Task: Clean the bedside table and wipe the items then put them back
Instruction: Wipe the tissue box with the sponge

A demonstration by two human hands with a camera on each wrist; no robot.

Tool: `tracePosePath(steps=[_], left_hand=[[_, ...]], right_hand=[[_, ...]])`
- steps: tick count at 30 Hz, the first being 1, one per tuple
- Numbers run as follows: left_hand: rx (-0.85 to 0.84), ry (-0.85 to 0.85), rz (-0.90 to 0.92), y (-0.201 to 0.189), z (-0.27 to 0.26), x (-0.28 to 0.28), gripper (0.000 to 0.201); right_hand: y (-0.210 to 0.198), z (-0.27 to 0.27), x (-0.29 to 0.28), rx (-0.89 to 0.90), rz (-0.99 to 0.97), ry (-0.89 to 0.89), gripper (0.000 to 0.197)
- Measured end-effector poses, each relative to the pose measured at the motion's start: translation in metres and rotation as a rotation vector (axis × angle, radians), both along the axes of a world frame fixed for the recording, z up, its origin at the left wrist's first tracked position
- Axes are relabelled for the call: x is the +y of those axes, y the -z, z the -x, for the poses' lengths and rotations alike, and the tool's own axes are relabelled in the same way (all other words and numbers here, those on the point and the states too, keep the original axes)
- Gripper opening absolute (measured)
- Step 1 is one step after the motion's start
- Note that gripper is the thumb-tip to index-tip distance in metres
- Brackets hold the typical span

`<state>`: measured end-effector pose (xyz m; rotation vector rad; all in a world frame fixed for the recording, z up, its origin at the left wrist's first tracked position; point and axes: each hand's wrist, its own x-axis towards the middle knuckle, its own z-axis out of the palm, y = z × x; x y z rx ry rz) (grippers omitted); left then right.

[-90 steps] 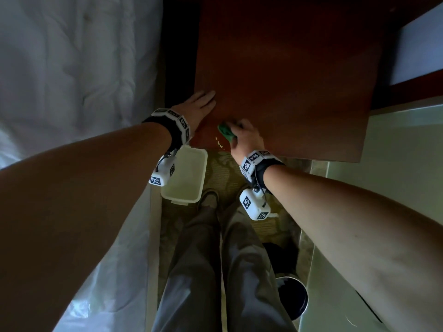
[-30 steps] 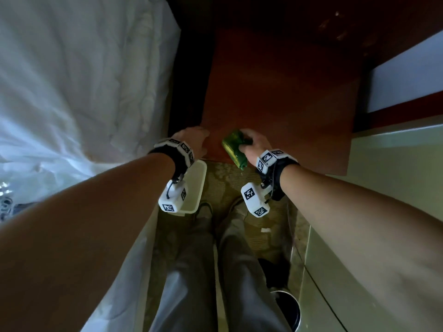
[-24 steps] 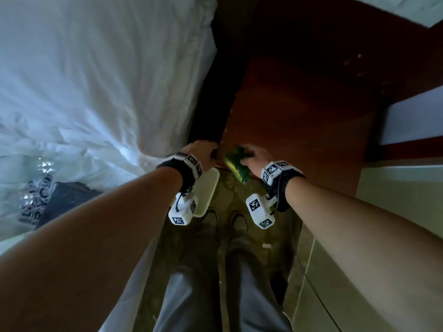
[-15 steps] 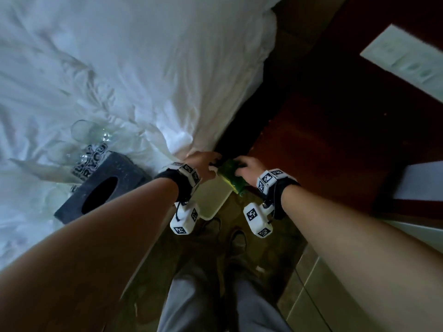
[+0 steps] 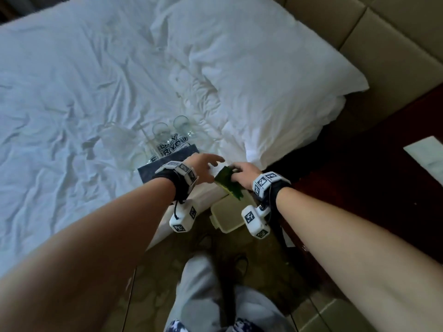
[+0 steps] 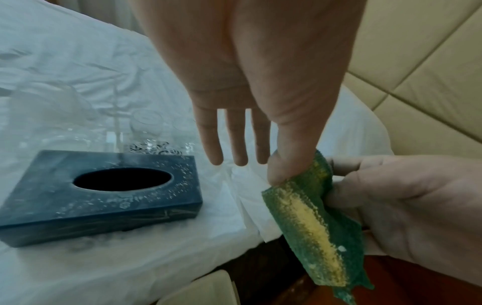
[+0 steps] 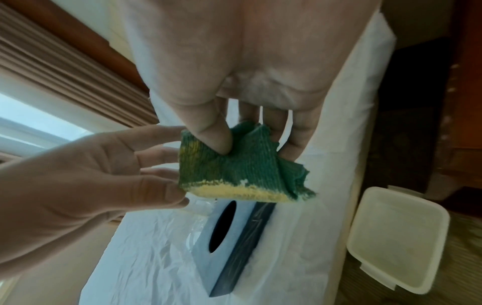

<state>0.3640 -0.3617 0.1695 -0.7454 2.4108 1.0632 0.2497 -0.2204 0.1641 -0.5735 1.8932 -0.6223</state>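
Note:
My right hand [image 5: 236,170] pinches a crumpled green and yellow cloth [image 5: 226,184] between thumb and fingers, in the air above the bed's edge. The same cloth [image 7: 229,169] hangs over the dark tissue box [image 7: 234,247] in the right wrist view. My left hand [image 5: 213,164] is right beside it with fingers straight and spread, and its thumb touches the edge of the cloth [image 6: 313,216]. The tissue box [image 5: 178,154] lies on the white sheet under my left hand, oval slot up. Clear drinking glasses [image 5: 160,130] lie behind it. The reddish bedside table [image 5: 359,188] is to the right.
A white pillow [image 5: 263,80] and beige padded headboard [image 5: 383,44] are at the far right. An open white plastic container [image 5: 227,216] sits on the patterned floor between bed and table, below my hands. My legs stand just behind it.
My view has swung from the bedside table to the bed. Both hands left the table's front edge and moved left over the bed's edge, the right still holding the cloth.

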Motion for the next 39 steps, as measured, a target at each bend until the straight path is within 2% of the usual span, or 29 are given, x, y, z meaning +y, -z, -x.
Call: tracePosePath(steps=[7,12,16,21,23,25,27,29,31,34,39], left_hand=[[0.101,-0.052,-0.004,-0.026,-0.06,-0.053,0.067],[0.09,-0.068,-0.058,-0.029,-0.09,-0.1,0.071],[0.136,-0.1,-0.063,-0.031,-0.106,-0.137,0.06],[0.177,-0.129,-0.077,-0.033,-0.115,-0.177,0.039],[0.209,-0.181,-0.236,-0.036,-0.115,-0.189,0.039],[0.264,-0.248,-0.456,-0.042,-0.114,-0.199,0.049],[0.271,-0.21,-0.549,-0.047,-0.111,-0.207,0.058],[0.241,-0.119,-0.498,-0.052,-0.107,-0.212,0.054],[0.193,-0.04,-0.376,-0.059,-0.103,-0.215,0.039],[0.143,-0.007,-0.238,-0.067,-0.098,-0.221,0.027],[0.116,-0.07,-0.302,-0.061,-0.092,-0.232,0.011]], right_hand=[[-0.036,-0.033,-0.072,0.016,0.065,-0.064,0.024],[-0.039,-0.055,-0.12,-0.031,0.059,0.032,0.031],[-0.048,-0.074,-0.154,-0.107,0.062,0.149,0.028],[-0.061,-0.084,-0.185,-0.099,0.073,0.25,0.026],[-0.068,-0.086,-0.194,-0.114,0.073,0.274,0.026],[-0.076,-0.086,-0.201,-0.142,0.075,0.279,0.025],[-0.083,-0.086,-0.207,-0.161,0.068,0.272,0.025],[-0.089,-0.085,-0.212,-0.159,0.061,0.269,0.025],[-0.094,-0.083,-0.215,-0.136,0.063,0.288,0.024],[-0.101,-0.079,-0.218,-0.087,0.073,0.341,0.029],[-0.096,-0.073,-0.223,0.005,0.054,0.373,0.033]])
